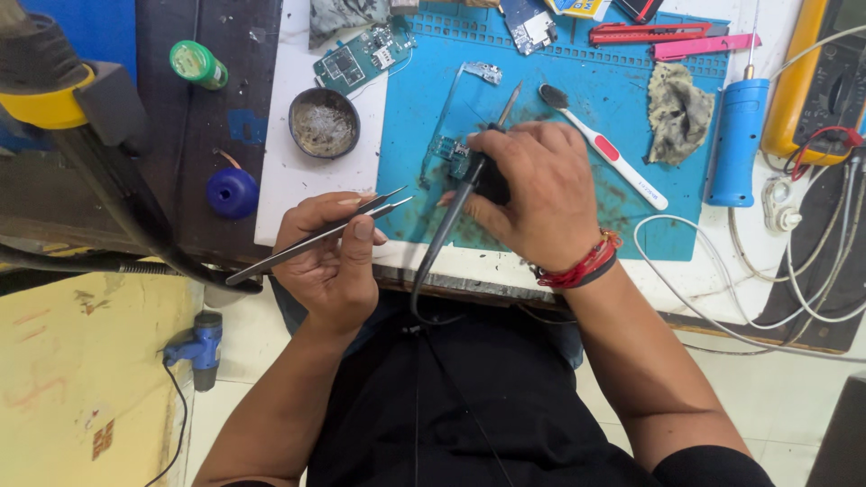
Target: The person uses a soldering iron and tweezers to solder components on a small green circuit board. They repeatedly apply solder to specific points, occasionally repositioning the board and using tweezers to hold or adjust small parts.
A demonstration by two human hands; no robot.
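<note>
The right hand (541,194) is clamped around a slim black-handled soldering iron (469,185) over a small green circuit board (448,150) on the blue silicone mat (577,126); the left hand (329,257) pinches thin steel tweezers (316,239) nearby. The board looks light, stiff and fragile, best held by its edges. The worktop (311,194) is crowded: a solder-paste tin (324,123), toothbrush (603,146) and loose white cables (722,307) leave little room.

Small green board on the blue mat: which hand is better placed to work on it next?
Probably the right hand: it holds the soldering iron right beside the small green board. The left hand holds tweezers back at the mat edge.
</note>
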